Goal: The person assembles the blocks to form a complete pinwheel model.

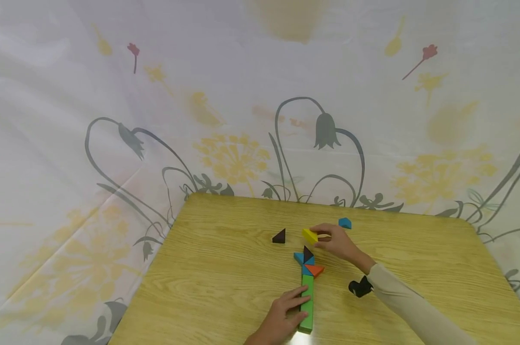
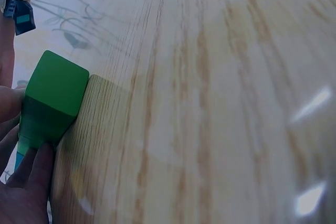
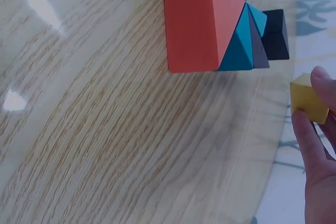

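My right hand (image 1: pixel 335 240) pinches a yellow block (image 1: pixel 310 236) between thumb and fingers, just beyond the figure of blocks; the yellow block (image 3: pixel 308 100) is off to the right in the right wrist view. My left hand (image 1: pixel 280 314) holds the long green block (image 1: pixel 307 299) at the figure's near end, fingers across it. Its end face (image 2: pixel 58 80) shows in the left wrist view. Past the green block lie blue pieces (image 1: pixel 299 258), a red-orange triangle (image 1: pixel 315 270) and a dark triangle (image 1: pixel 308 255), all set close together.
A second dark triangle (image 1: pixel 279 236) lies apart at the back left. Behind my right hand is a blue piece (image 1: pixel 345 223). A black object (image 1: pixel 360 287) sits by the right sleeve. Patterned cloth (image 1: pixel 243 96) hangs behind the wooden table (image 1: pixel 191 278).
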`<state>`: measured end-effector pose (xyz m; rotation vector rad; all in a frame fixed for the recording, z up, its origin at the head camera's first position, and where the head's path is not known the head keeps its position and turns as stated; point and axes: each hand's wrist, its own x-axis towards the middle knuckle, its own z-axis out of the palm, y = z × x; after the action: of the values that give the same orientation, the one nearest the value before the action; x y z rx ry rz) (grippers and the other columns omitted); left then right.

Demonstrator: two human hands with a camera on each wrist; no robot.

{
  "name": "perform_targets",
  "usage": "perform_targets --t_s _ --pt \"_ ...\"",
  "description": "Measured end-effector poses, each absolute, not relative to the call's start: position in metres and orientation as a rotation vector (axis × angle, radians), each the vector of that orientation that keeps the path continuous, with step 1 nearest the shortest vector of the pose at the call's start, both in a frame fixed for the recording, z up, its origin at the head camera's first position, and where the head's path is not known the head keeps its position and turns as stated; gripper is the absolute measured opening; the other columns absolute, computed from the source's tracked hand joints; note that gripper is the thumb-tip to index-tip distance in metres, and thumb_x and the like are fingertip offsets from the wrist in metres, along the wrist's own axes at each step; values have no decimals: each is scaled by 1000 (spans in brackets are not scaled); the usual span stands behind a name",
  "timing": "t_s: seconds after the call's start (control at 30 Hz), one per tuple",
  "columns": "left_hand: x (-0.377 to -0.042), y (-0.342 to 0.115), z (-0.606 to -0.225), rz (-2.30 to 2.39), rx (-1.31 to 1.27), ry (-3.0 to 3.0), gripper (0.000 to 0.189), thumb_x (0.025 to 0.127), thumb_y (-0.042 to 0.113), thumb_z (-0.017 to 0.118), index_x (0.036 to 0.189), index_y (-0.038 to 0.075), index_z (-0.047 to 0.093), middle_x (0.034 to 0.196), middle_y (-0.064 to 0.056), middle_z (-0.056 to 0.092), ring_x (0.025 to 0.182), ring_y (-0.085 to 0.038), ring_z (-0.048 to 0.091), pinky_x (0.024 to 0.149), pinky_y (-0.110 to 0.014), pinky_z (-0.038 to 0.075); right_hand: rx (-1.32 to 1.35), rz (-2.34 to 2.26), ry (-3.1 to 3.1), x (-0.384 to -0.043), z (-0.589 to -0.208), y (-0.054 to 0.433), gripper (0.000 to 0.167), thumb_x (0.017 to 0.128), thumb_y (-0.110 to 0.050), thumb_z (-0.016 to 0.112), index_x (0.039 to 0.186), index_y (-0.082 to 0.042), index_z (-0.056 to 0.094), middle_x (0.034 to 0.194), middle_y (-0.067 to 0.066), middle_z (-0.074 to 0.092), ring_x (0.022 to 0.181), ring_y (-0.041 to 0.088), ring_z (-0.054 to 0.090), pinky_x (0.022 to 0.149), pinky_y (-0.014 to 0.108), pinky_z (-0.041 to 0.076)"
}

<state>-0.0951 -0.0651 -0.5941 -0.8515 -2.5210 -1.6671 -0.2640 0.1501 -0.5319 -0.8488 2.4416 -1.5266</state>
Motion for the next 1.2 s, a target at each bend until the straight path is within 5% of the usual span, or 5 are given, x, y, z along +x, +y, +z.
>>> perform_targets --t_s 0.97,1.2 --pt "-97 -65 -598 -1695 -860 -2540 39 97 26 54 129 6 58 143 -4 46 128 -23 43 101 -34 40 -909 -1508 2301 -253 -523 120 39 84 7 66 122 12 55 122 29 53 107 42 57 84 33 52" --pt "-98 -64 -598 -1726 -844 -2554 39 97 28 53 130 7 58 143 -3 46 129 -23 42 101 -35 40 -944 -1517 2272 -255 -529 116 40 84 5 67 121 11 56 121 29 54 107 42 57 84 41 52"
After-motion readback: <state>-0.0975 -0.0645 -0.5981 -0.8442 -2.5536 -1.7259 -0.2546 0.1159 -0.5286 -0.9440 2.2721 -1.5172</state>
